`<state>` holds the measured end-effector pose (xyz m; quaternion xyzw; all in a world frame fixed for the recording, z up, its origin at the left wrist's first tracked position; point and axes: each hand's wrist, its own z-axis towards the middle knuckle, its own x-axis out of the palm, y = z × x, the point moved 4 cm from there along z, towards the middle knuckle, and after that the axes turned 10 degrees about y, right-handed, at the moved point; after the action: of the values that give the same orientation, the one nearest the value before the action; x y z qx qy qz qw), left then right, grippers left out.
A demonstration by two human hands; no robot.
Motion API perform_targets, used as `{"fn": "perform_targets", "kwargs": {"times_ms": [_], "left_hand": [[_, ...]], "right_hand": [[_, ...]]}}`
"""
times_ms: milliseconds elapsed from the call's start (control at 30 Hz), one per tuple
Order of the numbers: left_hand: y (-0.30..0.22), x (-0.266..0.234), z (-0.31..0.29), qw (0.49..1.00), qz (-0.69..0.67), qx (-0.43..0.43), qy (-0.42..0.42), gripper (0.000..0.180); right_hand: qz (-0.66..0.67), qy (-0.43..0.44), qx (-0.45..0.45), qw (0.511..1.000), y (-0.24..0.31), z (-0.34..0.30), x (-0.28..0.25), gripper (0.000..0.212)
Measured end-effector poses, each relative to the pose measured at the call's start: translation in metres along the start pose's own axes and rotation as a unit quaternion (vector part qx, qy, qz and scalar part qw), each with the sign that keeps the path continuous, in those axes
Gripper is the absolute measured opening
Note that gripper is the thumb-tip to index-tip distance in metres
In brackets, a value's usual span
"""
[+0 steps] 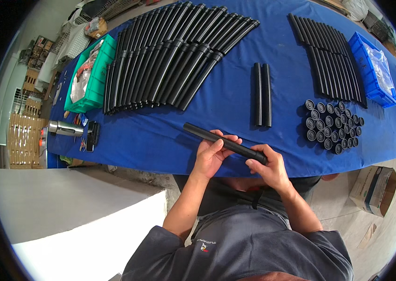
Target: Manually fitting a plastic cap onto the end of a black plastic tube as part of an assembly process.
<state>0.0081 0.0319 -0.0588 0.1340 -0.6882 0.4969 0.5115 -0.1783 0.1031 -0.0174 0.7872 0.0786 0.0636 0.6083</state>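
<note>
A black tube (197,130) slants across the front of the table between both my hands. My left hand (210,156) is closed round its middle, thumb on top. At the tube's lower right end, a wider black cap (257,156) is gripped by my right hand (271,167), fingers and thumb around it. Whether the cap is fully seated cannot be seen. Two plain black tubes (262,95) lie side by side just beyond my hands. To their right stand several round black caps (327,122) in a cluster.
Many capped black tubes (160,61) lie fanned in overlapping rows at the left. Plain tubes (331,61) lie at the far right. A green crate (108,70), a blue crate (380,93), a steel flask (66,128) and a phone (93,136) stand on the blue-covered table (160,150).
</note>
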Motion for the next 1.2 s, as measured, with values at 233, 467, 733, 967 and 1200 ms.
{"fn": "perform_targets", "kwargs": {"times_ms": [233, 467, 733, 967, 1200], "left_hand": [[0.000, 0.001, 0.000, 1.000, 0.009, -0.008, -0.002, 0.024], [0.001, 0.002, 0.002, 1.000, 0.015, -0.015, 0.003, 0.024], [0.001, 0.002, 0.001, 1.000, 0.023, -0.012, -0.006, 0.024], [0.001, -0.001, 0.000, 1.000, 0.014, -0.001, -0.005, 0.024], [0.000, 0.002, 0.001, 1.000, 0.014, -0.011, -0.002, 0.024]], "right_hand": [[-0.303, -0.080, -0.261, 0.913, 0.020, -0.004, 0.005, 0.034], [-0.265, -0.074, -0.197, 0.941, 0.011, -0.001, -0.002, 0.036], [-0.128, -0.032, -0.079, 0.988, 0.013, 0.000, -0.007, 0.032], [-0.126, -0.043, -0.076, 0.988, 0.012, 0.000, -0.005, 0.031], [-0.284, -0.093, -0.268, 0.916, 0.021, -0.002, -0.001, 0.030]]}}
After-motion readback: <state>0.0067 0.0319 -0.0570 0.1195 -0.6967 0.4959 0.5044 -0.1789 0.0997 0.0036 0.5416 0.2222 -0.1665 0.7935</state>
